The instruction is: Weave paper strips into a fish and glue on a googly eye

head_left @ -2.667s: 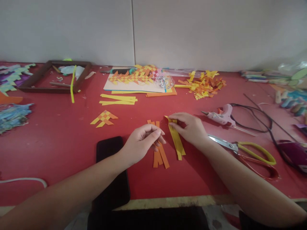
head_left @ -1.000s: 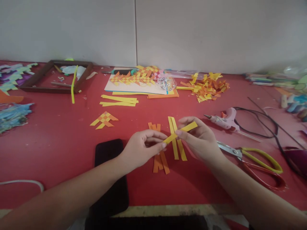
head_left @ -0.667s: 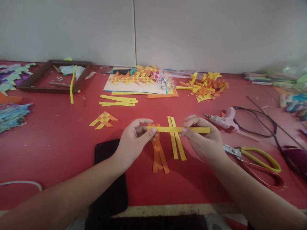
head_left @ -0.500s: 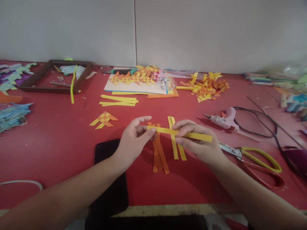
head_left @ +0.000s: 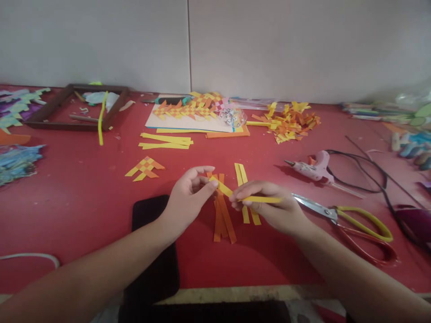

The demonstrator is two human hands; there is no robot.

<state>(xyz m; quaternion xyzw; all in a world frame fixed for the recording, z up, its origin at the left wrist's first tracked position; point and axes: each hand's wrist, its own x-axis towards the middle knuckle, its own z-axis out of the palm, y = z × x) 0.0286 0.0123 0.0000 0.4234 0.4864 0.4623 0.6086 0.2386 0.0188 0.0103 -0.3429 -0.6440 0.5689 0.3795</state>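
Note:
A yellow paper strip [head_left: 225,190] stretches between my hands above the red table. My left hand [head_left: 191,192] pinches its left end between thumb and fingers. Farther along, my right hand [head_left: 266,205] grips the same strip, and its free end sticks out to the right over the fingers. Below lie several orange paper strips [head_left: 222,222], crossing near their upper ends and partly hidden by my left fingers. Two yellow strips [head_left: 245,214] rest beside them, partly behind my right hand. A woven orange and yellow paper fish [head_left: 146,168] lies to the left.
Scissors [head_left: 332,214] and a pink glue gun [head_left: 314,168] with a black cord lie right. A black phone-like slab [head_left: 153,264] sits under my left forearm. Behind are more yellow strips [head_left: 164,141], paper scraps [head_left: 291,123], woven fish [head_left: 185,111] and a brown frame [head_left: 63,127].
My right hand has moved down and a little left, turning its part of the yellow strip so that it slopes and bends. My left hand stays almost in place.

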